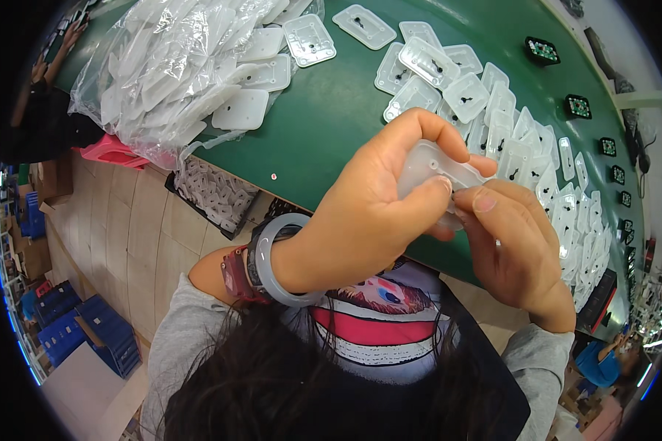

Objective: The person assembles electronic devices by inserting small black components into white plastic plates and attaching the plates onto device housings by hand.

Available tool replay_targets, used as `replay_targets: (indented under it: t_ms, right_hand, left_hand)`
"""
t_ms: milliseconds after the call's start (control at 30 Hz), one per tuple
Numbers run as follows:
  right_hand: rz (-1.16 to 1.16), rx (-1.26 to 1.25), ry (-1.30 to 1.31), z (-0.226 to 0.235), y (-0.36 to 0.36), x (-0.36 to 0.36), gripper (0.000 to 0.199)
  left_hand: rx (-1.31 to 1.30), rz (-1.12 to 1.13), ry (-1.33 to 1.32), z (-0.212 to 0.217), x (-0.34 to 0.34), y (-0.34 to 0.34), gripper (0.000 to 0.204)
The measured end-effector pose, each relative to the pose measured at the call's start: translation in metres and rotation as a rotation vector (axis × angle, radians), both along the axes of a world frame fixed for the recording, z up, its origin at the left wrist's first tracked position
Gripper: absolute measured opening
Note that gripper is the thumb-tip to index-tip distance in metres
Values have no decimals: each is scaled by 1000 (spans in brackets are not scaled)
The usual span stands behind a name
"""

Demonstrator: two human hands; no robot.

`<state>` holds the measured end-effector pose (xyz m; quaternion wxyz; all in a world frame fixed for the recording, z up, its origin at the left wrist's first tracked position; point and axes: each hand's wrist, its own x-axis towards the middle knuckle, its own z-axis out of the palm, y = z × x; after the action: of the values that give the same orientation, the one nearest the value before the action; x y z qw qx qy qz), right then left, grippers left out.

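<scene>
My left hand [364, 202] is closed round a translucent white plastic cover [422, 167], a rounded rectangle with small raised posts, held above the table edge in front of me. The thumb presses on its face and the fingers curl over the far side. Against the cover's right edge, my right hand [518, 246] has its thumb and fingertips pinched together. Whatever sits between those fingertips is hidden. Beyond both hands lie similar covers [466, 97], many bearing a small black part, spread loosely and overlapping to the right.
On the green table [301, 140], a clear plastic bag [191, 66] spills plain covers at the left. Black pieces with green insides [542, 51] line the far right. Below the table edge stands a bin of small white parts [212, 192]. Blue crates [99, 334] sit on the floor.
</scene>
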<state>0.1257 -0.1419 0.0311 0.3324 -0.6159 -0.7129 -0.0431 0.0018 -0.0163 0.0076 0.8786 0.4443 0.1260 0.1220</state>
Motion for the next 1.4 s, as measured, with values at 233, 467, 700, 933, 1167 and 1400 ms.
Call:
replay_targets:
  t_ms: [233,467,700,933,1167,1400]
  right_hand:
    - [27,12,25,-4,-4,5,42]
    - [-28,45,-12,-3,-4,3,41]
    - [-8,42,-36,-3,-2,7,39]
    - [7,-34,-33,0,2,9,35]
    - [41,78,-159,-8,3,6,30]
    - [-101,196,105,-3,9,-1,26]
  left_hand:
    - [-34,-6,29,4,2,4,31]
    - [-79,-13,-59,0,1,-3,44]
    - [-86,65,-54,3,0,-11,38]
    - [-86,106,-37,2,-4,-11,45]
    - [-31,134,-62,-5,-2,-21,41]
    - [-102,128,-149,-4,0,-16,49]
